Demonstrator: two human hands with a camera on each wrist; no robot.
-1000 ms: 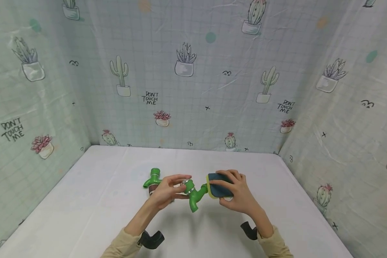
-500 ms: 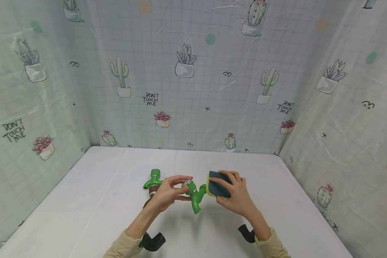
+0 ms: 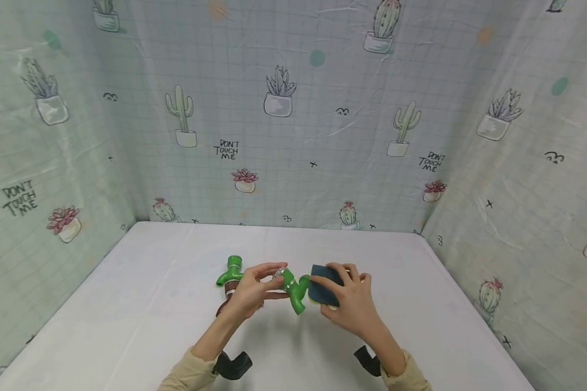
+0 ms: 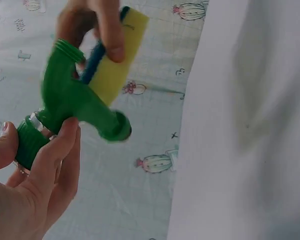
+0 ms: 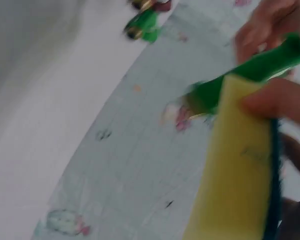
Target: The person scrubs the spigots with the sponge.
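Note:
A green plastic tap (image 3: 296,291) is held above the table by my left hand (image 3: 255,290), whose thumb and fingers pinch its ringed end. In the left wrist view the tap (image 4: 72,97) shows its spout and a threaded inlet. My right hand (image 3: 350,297) grips a sponge (image 3: 324,286) with a dark blue face and a yellow body. Right at the tap's inlet end, the sponge overlaps it in the right wrist view, where its yellow side (image 5: 235,165) shows with the thumb on it.
Behind my left hand a second green tap (image 3: 233,270) with a brown part lies on the white table (image 3: 176,260), partly hidden by the forearm. Black curved pieces sit at both wrists. A cactus-print curtain (image 3: 293,136) encloses the table's back and sides.
My right hand and the sponge have moved left along the tap's inlet. The tap has turned slightly in my left hand, its spout now pointing more downward and to the right.

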